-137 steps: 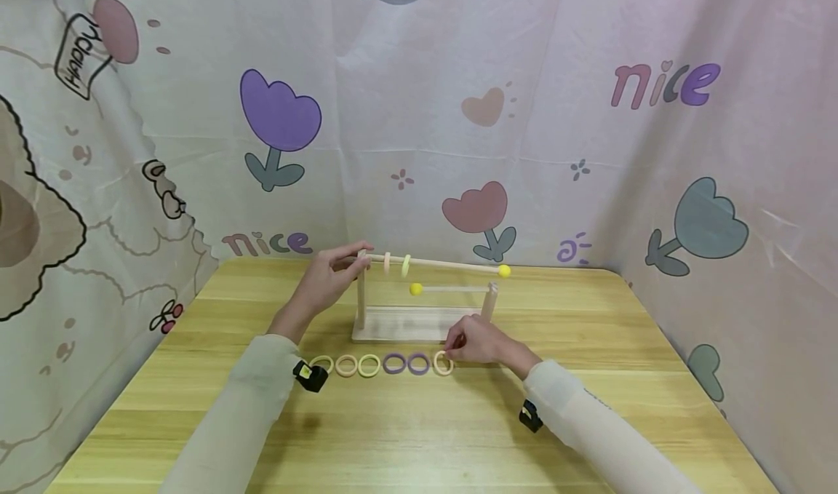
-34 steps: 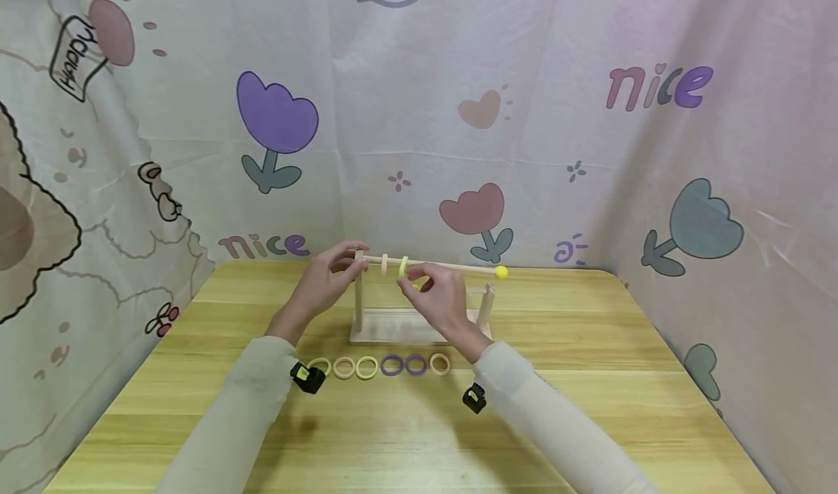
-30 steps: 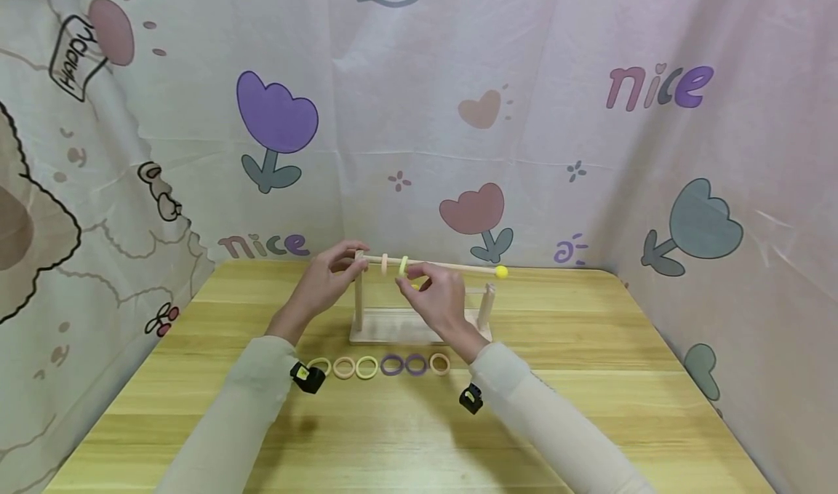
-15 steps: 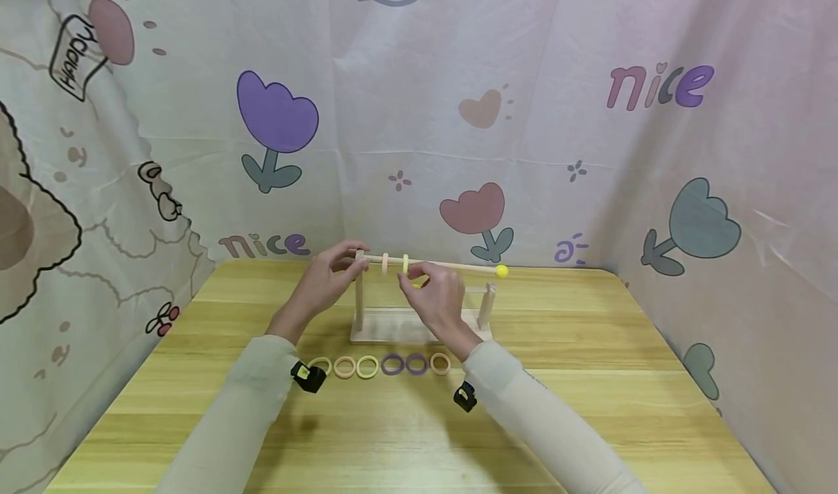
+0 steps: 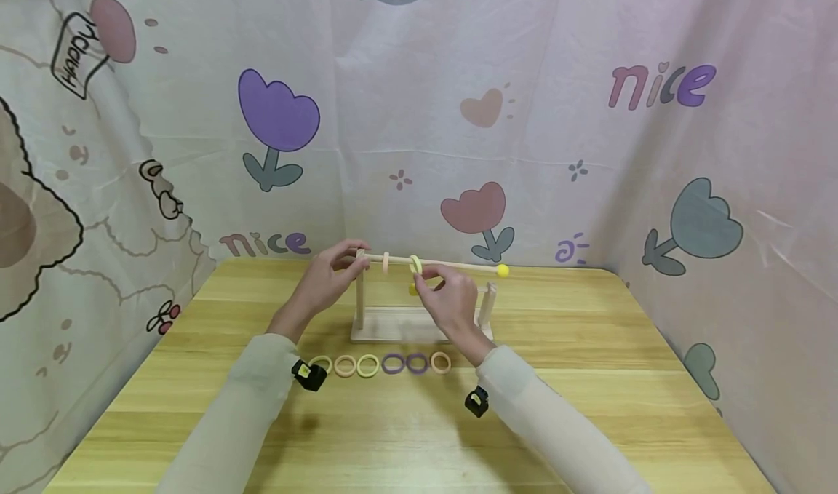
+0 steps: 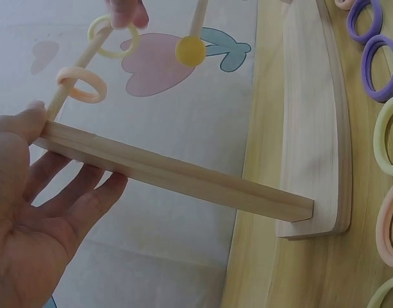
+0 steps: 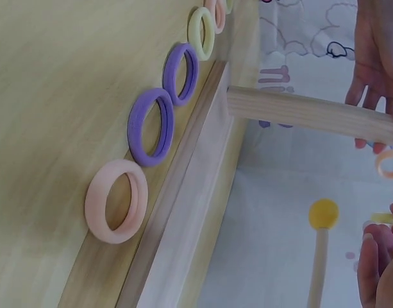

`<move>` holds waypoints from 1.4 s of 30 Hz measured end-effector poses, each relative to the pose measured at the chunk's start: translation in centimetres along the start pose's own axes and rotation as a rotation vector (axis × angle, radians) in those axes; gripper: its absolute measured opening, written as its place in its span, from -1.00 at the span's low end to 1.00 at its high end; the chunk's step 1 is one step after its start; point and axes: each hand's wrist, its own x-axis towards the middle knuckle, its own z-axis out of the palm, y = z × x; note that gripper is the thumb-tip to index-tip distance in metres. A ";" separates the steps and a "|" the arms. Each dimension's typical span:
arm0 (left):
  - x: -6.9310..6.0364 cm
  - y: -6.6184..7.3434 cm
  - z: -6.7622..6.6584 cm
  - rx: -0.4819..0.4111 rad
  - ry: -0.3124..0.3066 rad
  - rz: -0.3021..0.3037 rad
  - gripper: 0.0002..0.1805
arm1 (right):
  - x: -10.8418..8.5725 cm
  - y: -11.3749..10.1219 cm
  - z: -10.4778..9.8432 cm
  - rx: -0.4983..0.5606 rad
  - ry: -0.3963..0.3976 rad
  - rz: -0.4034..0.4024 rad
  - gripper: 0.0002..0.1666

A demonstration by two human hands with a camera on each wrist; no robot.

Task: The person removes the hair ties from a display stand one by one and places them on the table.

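Observation:
A wooden stand (image 5: pixel 393 324) carries an upper rod (image 5: pixel 452 265) with a yellow ball end. My left hand (image 5: pixel 327 272) grips the top of its left post (image 6: pixel 177 172), thumb near the rod's base. My right hand (image 5: pixel 450 296) pinches a pale yellow hair tie (image 5: pixel 416 264), which encircles the upper rod. Farther left on that rod hangs a peach hair tie (image 6: pixel 84 86), apart from both hands. Below, a second rod (image 7: pixel 319 263) ends in a yellow ball (image 6: pixel 190 51); in the head view my right hand partly covers it.
In front of the stand, several hair ties lie in a row on the wooden table (image 5: pixel 393 428): yellow (image 5: pixel 368 366), purple (image 5: pixel 417 364) and peach (image 5: pixel 441 363) among them. A printed cloth (image 5: pixel 393 101) hangs behind the table.
Earlier my right hand was at the peach hair tie on the table's right. It went up to the pale yellow one and has shifted it slightly right along the rod. My left hand stays put.

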 end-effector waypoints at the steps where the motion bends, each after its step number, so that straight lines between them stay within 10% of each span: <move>1: 0.0 0.0 0.0 0.001 0.001 0.000 -0.67 | 0.0 0.1 -0.1 0.003 -0.001 0.008 -0.88; 42: 0.0 -0.1 0.1 0.026 0.002 0.003 -0.69 | -0.3 3.3 -3.7 -0.004 0.065 0.087 -0.88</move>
